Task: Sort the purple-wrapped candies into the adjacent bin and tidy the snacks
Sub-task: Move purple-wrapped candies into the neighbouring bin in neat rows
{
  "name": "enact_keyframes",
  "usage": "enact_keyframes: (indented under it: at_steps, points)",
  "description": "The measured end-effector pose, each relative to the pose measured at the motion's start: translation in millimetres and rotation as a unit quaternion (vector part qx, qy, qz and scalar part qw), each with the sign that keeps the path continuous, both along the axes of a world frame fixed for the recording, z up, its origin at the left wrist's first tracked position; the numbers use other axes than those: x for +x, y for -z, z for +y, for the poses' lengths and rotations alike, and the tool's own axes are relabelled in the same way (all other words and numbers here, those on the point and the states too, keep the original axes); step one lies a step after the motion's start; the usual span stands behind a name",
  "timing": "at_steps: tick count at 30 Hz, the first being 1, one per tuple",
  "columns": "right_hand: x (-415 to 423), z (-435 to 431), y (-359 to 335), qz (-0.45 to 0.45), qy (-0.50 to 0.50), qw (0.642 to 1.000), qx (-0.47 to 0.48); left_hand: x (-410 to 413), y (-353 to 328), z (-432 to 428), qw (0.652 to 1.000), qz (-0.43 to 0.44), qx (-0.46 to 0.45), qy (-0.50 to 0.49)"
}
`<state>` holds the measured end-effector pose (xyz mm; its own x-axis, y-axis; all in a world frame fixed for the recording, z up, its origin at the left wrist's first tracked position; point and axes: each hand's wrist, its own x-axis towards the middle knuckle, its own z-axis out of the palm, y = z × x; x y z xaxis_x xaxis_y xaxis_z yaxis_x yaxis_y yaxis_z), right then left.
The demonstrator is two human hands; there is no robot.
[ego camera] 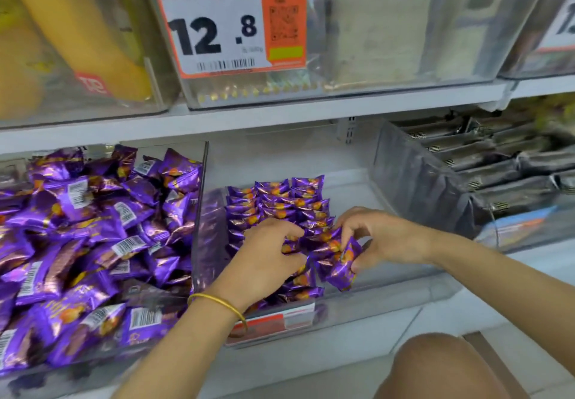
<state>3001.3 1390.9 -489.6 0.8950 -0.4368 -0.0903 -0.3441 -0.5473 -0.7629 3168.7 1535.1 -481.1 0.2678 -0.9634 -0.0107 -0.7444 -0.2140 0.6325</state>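
Left hand (pixel 267 252): fingers curled round purple candies (pixel 277 199) lined up in the middle bin (pixel 389 299) | right hand (pixel 384 237): fingers pinching one candy (pixel 343 266) above the bin's front | heap (pixel 93 237) of like candies in the left bin | price tag (pixel 217 22) on the shelf above.

Beneath our left hand (pixel 267 255), whose fingers curl into them, the purple-wrapped candies (pixel 277 199) stand on edge in tight rows in the left part of a clear bin (pixel 373 302). Their shiny foil shows an orange picture. Our right hand (pixel 382 237) pinches one candy (pixel 345 261), tilted, at the rows' near end, and left of both hands the neighbouring bin (pixel 203 162) holds a loose heap (pixel 93 243) of them.
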Motion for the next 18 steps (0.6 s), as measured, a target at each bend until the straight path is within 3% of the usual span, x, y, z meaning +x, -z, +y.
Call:
enact_keyframes:
  at_steps: [6, 11, 18]
  points:
    - [3.9, 6.0, 9.1, 0.079, -0.048, 0.982, -0.163, -11.3, 0.0, -9.3, 0.997, -0.073, 0.009, 0.027]
    - [4.5, 17.4, -2.9, 0.206, -0.014, 0.943, -0.260, -15.6, 1.5, -11.2, 0.995, -0.086, 0.017, 0.036]
    - [8.4, 31.3, -18.0, 0.236, 0.030, 0.963, -0.129, -9.0, -3.4, -6.6, 0.998, -0.053, 0.001, 0.020]
